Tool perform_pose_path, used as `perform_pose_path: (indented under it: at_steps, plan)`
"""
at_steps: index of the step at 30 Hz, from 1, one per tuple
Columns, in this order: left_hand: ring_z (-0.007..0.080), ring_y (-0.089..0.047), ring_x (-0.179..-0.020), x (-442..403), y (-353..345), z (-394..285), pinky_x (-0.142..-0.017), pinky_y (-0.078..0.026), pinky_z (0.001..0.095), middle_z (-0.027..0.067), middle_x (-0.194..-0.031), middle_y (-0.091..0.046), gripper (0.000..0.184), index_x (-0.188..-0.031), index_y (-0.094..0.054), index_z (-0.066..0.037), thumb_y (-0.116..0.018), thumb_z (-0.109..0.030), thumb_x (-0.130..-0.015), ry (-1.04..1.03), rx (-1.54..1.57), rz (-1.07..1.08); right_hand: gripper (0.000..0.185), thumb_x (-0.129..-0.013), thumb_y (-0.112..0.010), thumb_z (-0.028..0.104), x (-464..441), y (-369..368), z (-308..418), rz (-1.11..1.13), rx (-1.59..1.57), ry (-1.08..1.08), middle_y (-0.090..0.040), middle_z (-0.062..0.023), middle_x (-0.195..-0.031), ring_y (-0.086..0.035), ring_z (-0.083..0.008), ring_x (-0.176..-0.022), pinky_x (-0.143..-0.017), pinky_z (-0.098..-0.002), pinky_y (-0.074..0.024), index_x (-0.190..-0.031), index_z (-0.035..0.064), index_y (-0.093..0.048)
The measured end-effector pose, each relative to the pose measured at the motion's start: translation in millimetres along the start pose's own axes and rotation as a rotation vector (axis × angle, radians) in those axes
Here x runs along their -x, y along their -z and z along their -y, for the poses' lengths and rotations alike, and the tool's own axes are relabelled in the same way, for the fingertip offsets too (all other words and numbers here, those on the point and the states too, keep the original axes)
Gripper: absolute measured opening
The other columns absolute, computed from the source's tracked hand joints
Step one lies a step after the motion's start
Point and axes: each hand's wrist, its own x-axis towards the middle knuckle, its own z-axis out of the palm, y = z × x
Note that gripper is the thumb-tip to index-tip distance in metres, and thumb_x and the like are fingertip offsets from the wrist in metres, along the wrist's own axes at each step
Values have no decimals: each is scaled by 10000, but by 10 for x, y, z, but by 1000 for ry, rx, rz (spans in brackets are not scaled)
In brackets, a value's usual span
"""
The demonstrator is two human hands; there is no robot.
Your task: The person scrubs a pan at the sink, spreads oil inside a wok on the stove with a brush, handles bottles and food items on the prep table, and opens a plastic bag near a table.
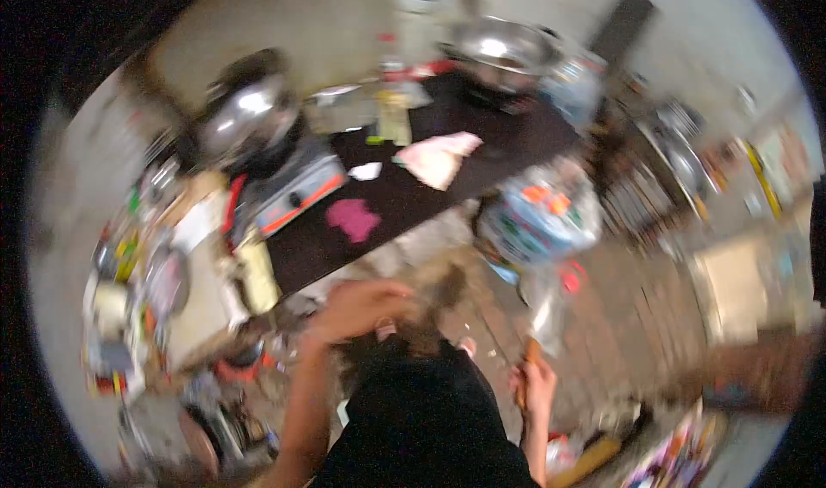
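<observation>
My right hand (535,383) is closed round the wooden handle of a knife (544,320), whose wide pale blade points up and away from me over the brick floor. My left hand (363,309) hangs in front of my body, just off the near edge of the dark counter (318,260); it is smeared by motion, and its fingers cannot be made out. On the counter, beyond my left hand, lie a pink cloth (353,219) and a pale pink-and-white cloth (439,159).
A gas stove (301,195) carries a shiny wok (249,114) at the left. A steel basin (502,51) stands at the counter's back. A full plastic bag (542,217) sits beside the counter, left of a shelf (641,182). Clutter lies low at both sides.
</observation>
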Motion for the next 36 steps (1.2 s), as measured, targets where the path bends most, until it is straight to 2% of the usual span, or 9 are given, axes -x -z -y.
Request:
perform_pose_path:
  at_steps: [2,6,12,17,26,30,32,33,36]
  plan:
    - [270,-570,-781,-349,-608,-7,-687,-460,362,143,-859,-573,345,-990,-536,-11,-547,-294,-794,-481,-192,252,200,-799,-501,152,29,341,-33,-76,-55,33,-508,-79,-631,-461,-130,-430,-367,-244,-369,-866,-36,-501]
    - [333,-559,-853,-643,-1523,-437,-691,-458,434,192,-842,-569,363,-876,-535,-5,-584,-333,-728,-355,-736,515,215,-815,-480,198,47,664,-128,-222,-118,-23,-470,-42,-638,-430,-109,-479,-414,-240,-364,-871,-9,-499]
    - [328,-584,-803,-836,-2275,-726,-672,-470,406,173,-839,-606,368,-878,-594,4,-571,-336,-738,-520,-644,502,191,-783,-569,179,167,1314,97,-250,-76,-72,-548,-81,-702,-496,-147,-558,-468,-257,-411,-880,14,-558]
    - [344,-573,-788,-1099,-2338,-465,-706,-450,437,177,-812,-583,370,-870,-545,-7,-556,-356,-747,-405,-824,577,311,-798,-555,334,80,1728,-121,-426,-241,-107,-523,-57,-636,-465,-121,-432,-367,-232,-378,-866,33,-520]
    - [332,-549,-839,-2094,-3192,-588,-741,-435,392,171,-891,-573,339,-936,-559,-16,-487,-328,-825,-426,-730,942,142,-759,-472,75,-376,2050,114,-325,-335,-32,-550,-63,-644,-514,-118,-453,-403,-247,-434,-862,-10,-521]
    - [313,-562,-796,-2307,-4016,-1020,-694,-429,348,205,-853,-574,315,-872,-565,-2,-488,-306,-839,-490,-300,1037,114,-747,-481,45,-549,2370,664,-400,-209,28,-548,-50,-644,-514,-110,-458,-420,-240,-427,-838,-10,-521]
    - [270,-561,-747,-2401,-4491,-1354,-684,-425,330,206,-830,-567,328,-887,-546,12,-461,-304,-861,-369,-180,1062,159,-754,-507,60,-724,2621,922,-364,-189,39,-547,-50,-639,-515,-102,-461,-443,-231,-426,-890,-19,-525]
    - [138,-528,-763,-2434,-4702,-1499,-694,-433,272,76,-823,-576,296,-971,-539,-2,-439,-268,-888,-345,-135,1063,180,-757,-510,64,-799,2738,1038,-374,-170,56,-546,-46,-637,-517,-99,-466,-446,-230,-427,-913,-24,-526]
    - [69,-489,-750,-2541,-5280,-1889,-657,-417,206,-7,-825,-528,297,-985,-510,-14,-446,-289,-891,44,280,1149,242,-764,-527,96,-969,3099,1341,-469,33,138,-552,-33,-651,-522,-86,-492,-432,-231,-414,-974,-25,-523]
